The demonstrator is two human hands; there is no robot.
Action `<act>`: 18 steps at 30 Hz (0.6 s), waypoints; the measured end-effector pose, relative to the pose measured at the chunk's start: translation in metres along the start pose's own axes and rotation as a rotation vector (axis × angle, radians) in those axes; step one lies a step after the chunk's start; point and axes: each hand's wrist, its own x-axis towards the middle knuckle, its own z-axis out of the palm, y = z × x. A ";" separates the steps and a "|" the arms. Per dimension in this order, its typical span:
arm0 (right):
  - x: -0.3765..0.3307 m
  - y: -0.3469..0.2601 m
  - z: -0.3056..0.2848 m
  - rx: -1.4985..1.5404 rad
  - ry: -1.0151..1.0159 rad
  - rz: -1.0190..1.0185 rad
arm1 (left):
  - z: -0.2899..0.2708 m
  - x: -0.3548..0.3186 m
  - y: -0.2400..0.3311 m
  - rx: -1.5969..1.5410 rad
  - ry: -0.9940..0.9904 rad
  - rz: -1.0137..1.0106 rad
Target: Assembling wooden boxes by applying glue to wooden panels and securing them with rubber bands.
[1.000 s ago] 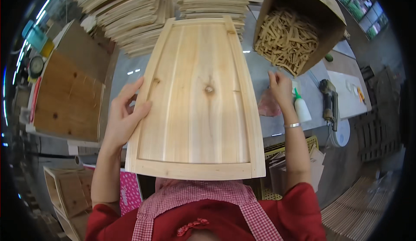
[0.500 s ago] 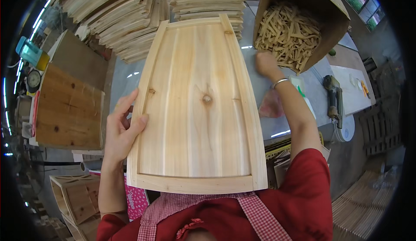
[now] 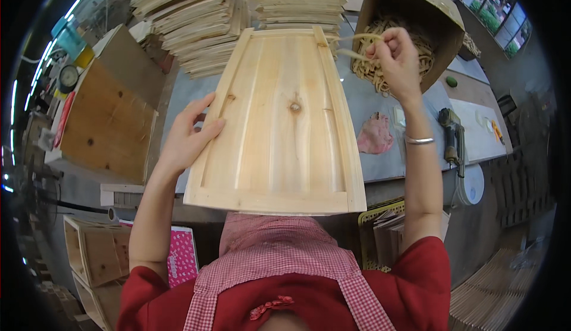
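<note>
A pale wooden panel (image 3: 270, 135) with a raised frame strip along its edges lies in front of me on the table. My left hand (image 3: 193, 132) grips its left edge, the thumb on the face and the fingers along the side. Above the panel's far right corner, my right hand (image 3: 395, 60) pinches a tan bendy strip (image 3: 363, 37), which curves out to the left with a second length below it. Just behind that hand, an open cardboard box (image 3: 440, 13) lies tipped on its side, with a heap of similar strips (image 3: 380, 81) spilling from its mouth.
Tall stacks of wooden boards (image 3: 300, 1) stand at the far side. A pink cloth (image 3: 376, 135) and a nail gun (image 3: 452, 135) lie to the right. At the left is a brown wooden box (image 3: 107, 132); a yellow basket (image 3: 372, 218) sits below the table edge.
My right hand has risen from the mouth of the cardboard box and now holds a tan strip. My left hand stays on the panel's left edge. The view has shifted slightly.
</note>
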 end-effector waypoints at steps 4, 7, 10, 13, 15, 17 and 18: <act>-0.025 -0.118 0.037 -0.098 -0.291 -0.225 | -0.003 -0.018 0.031 0.703 0.258 0.504; -0.070 -0.179 0.071 -0.232 -0.582 -0.517 | 0.012 -0.053 0.092 0.461 0.203 0.839; -0.109 -0.209 0.083 -0.163 -0.779 -0.552 | 0.006 -0.091 0.113 0.432 0.030 0.919; -0.129 -0.216 0.079 -0.130 -0.762 -0.593 | 0.002 -0.113 0.097 0.282 -0.174 0.854; -0.142 -0.215 0.074 -0.065 -0.778 -0.532 | 0.000 -0.138 0.084 -0.587 -0.512 0.336; -0.152 -0.220 0.066 -0.048 -0.866 -0.479 | -0.003 -0.156 0.072 -0.730 -0.553 0.242; -0.154 -0.220 0.060 -0.139 -0.842 -0.505 | -0.010 -0.159 0.067 -0.510 -0.516 0.417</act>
